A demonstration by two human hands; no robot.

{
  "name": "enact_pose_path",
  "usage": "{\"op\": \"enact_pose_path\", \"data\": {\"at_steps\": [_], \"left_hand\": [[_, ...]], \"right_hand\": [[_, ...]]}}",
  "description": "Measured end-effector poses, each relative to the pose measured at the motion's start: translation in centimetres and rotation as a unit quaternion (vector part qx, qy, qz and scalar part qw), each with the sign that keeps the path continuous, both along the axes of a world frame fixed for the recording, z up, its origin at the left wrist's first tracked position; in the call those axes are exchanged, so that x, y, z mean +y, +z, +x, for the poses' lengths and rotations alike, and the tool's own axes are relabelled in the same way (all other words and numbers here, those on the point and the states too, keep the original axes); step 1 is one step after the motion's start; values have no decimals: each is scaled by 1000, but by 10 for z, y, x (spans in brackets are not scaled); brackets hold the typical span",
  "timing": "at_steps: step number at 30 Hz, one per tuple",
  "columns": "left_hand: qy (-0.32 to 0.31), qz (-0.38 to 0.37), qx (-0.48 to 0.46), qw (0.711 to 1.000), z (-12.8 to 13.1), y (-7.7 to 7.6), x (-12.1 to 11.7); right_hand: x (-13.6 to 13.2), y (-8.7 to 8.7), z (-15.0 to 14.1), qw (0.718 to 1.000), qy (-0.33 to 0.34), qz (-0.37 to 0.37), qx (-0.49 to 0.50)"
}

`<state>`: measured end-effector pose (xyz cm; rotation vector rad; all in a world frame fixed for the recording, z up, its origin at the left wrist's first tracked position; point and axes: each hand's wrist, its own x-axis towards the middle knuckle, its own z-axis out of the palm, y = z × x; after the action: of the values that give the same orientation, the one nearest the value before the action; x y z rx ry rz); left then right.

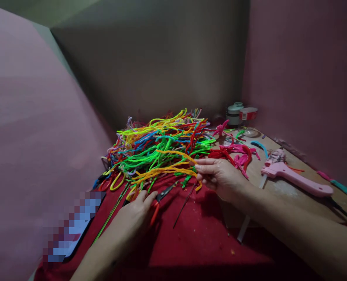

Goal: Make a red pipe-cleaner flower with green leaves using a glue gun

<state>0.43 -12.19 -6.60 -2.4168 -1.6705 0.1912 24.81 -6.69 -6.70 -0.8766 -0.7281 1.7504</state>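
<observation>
My right hand [217,175] pinches an orange pipe cleaner [176,153] between thumb and fingers, its far end reaching left over the pile. More orange pipe cleaners [161,171] lie just below, their right ends near my fingertips. My left hand [139,206] is low on the cloth, its fingers bent downward and their tips mostly hidden; what they hold, if anything, does not show. Red-handled scissors [164,194] lie right beside the left thumb, blades pointing up and right. Behind both hands spreads a large heap of coloured pipe cleaners [150,140].
A pink glue gun [299,179] with a clear glue stick rests on a board [257,203] at right. Pink fuzzy pieces [240,158] lie beside the heap. A phone [79,230] sits at left on the red cloth [196,246]. Jars [234,113] stand behind.
</observation>
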Motion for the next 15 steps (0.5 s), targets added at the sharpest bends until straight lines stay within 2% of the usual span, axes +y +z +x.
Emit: {"op": "enact_pose_path", "data": {"at_steps": [5,7,9,10,11,13,15], "left_hand": [[40,23,-11,999,12,0,8],[35,43,-85,995,19,6,10],[28,44,-236,970,30,12,14],[14,11,-337,941,38,15,17],[10,-37,-440,897,46,18,20],[16,-126,-601,789,64,21,28],[6,-111,-725,680,79,23,37]], "right_hand": [[2,-3,2,999,37,-5,16],[1,-3,2,999,47,-11,22],[-1,-3,1,997,76,-7,26],[-3,-3,0,995,96,-3,27],[-4,-4,0,993,116,-1,27],[-7,-6,-2,988,154,1,19],[-9,-8,-4,983,184,18,-6]]}}
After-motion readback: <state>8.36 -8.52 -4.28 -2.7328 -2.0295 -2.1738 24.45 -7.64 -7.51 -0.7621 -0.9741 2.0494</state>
